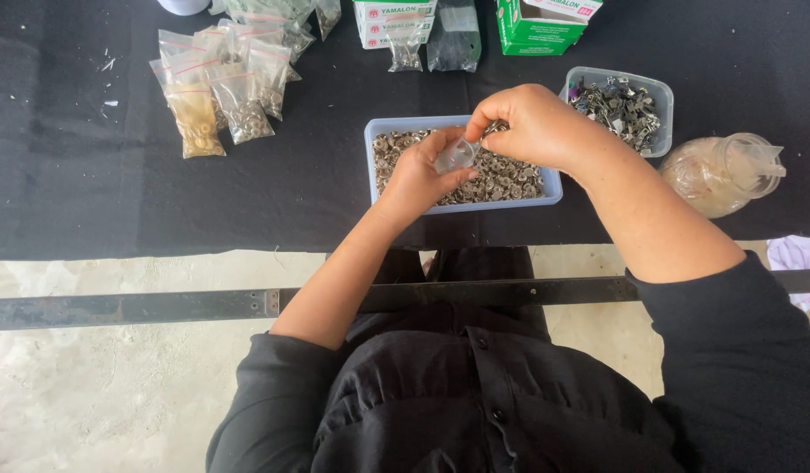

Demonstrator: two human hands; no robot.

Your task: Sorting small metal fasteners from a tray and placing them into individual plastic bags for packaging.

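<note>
1. Your left hand [420,175] is curled shut around a small clear bag [456,156]. It holds the bag just above the blue tray [377,131].
2. Your right hand [532,127] is closed too, with its fingertips pinched at the top of the same small clear bag. It may be holding a tiny metal piece there, but the view is too small to tell.
3. The blue tray sits on the black surface [72,175] right in front of you. It is full of little round metal pieces [510,180].
4. A clear tub [659,92] stands just to the right of the tray. It has darker metal bits inside.
5. A crumpled clear bag [720,171] lies further right, near the edge of the surface.
6. A pile of small filled bags [221,88] lies well to the left of the tray.
7. A green and white box [536,26] stands at the far edge, behind the tray.
</note>
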